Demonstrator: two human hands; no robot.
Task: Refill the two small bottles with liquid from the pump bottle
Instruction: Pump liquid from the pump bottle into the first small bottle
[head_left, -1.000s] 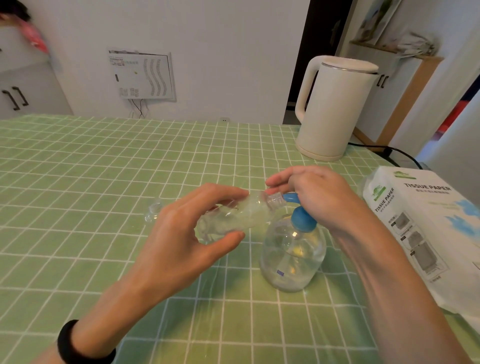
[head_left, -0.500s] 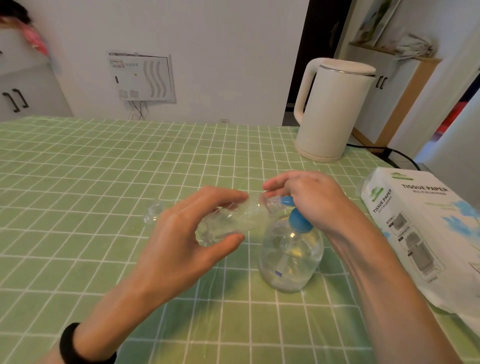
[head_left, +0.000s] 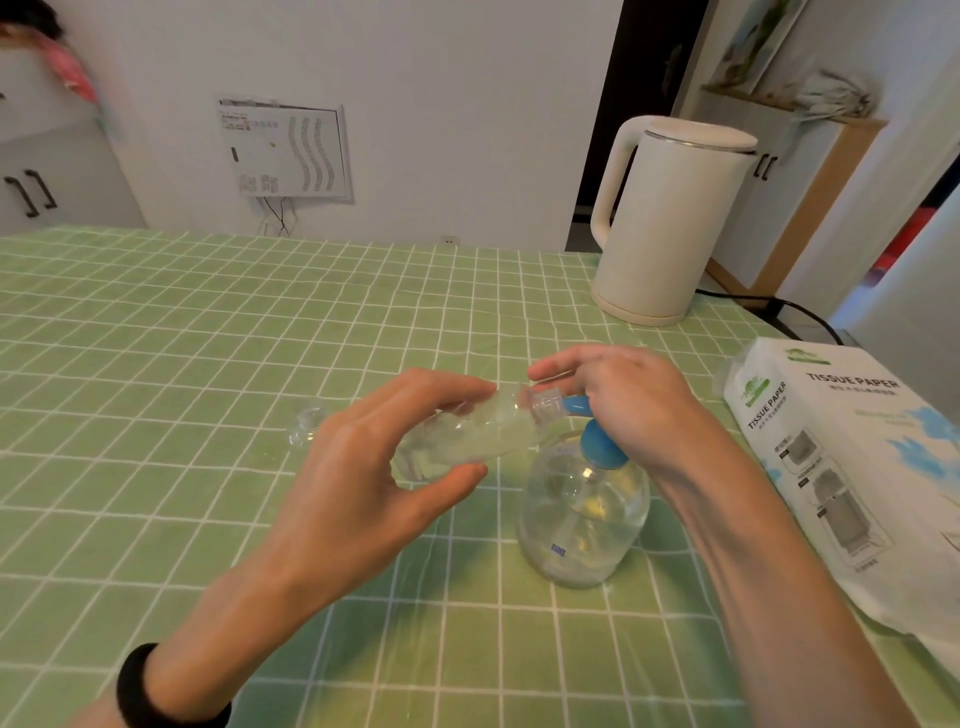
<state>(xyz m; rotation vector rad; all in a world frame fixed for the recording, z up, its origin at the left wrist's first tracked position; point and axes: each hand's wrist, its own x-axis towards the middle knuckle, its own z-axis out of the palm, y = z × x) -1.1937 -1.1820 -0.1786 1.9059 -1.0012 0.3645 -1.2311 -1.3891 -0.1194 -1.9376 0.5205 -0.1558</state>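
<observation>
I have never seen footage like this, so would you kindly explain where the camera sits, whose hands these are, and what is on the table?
There is no machine here: a person works with bare hands, and one camera worn on the head looks down at them. The left hand, above a black wristband, holds a small bottle tipped on its side, its neck against the blue spout. The right hand curls over the top of the pump bottle, which stands on a green checked tablecloth. Farther back is a white kettle; at the right lies a tissue paper pack. A small clear object beyond the left hand is too blurred to name.
</observation>
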